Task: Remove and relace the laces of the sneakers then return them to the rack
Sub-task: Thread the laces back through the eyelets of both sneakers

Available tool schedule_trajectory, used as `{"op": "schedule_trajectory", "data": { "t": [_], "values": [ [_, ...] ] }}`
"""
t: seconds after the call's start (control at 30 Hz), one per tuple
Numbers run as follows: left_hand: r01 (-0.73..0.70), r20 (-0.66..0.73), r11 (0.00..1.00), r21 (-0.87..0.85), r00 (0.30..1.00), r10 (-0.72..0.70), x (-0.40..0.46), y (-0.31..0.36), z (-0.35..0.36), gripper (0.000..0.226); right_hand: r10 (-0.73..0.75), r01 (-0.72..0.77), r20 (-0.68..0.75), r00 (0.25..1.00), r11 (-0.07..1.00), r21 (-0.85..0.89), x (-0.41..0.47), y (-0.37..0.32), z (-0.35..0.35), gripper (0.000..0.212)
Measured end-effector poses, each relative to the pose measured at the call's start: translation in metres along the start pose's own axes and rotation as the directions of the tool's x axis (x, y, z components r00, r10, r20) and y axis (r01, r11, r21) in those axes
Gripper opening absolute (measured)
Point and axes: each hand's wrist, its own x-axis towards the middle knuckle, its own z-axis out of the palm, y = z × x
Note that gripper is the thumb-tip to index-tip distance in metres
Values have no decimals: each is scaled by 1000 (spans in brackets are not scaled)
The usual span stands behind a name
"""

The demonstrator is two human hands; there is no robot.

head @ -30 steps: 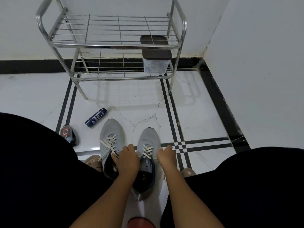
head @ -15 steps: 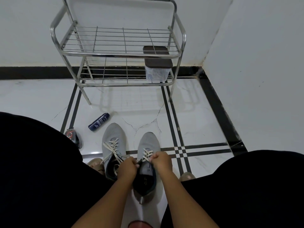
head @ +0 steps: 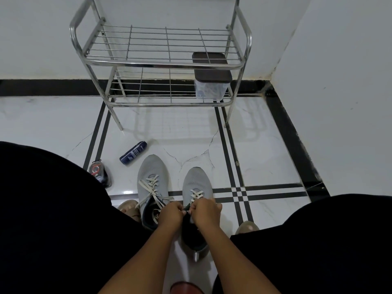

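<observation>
Both hands, left hand [head: 172,215] and right hand [head: 206,211], pinch the lace [head: 196,195] atop the right sneaker [head: 197,183], toe pointing away.

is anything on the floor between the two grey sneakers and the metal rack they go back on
Nothing visible lies directly between them: bare tile separates the sneakers from the rack. A dark blue can lies off to the left of that path, and a lidded box takes the lower shelf's right end.

White walls [head: 339,60] are meeting in a corner at upper right, black skirting [head: 42,88] running along their base, while glossy white floor tiles [head: 265,158] with black stripes are reflecting light.
</observation>
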Motion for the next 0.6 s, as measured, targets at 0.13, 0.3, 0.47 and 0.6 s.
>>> {"op": "schedule_trajectory", "data": {
  "t": [0.13,0.3,0.47,0.6],
  "values": [
    [0,4,1000,-6,1000,0,-1,-1,1,4,-16,17,27,999,999,-32,-2,1,-2,16],
    [8,12,1000,0,1000,-8,-1,1,1,12,-11,12,-7,1000,992,124,-4,3,-3,9],
    [-5,-15,1000,15,1000,6,-6,3,1,4,-22,21,6,1000,983,183,-6,5,-10,15],
    [-55,-12,998,11,998,55,-6,3,2,18,-32,28,16,999,978,205,-8,2,-7,20]
  ]
}}
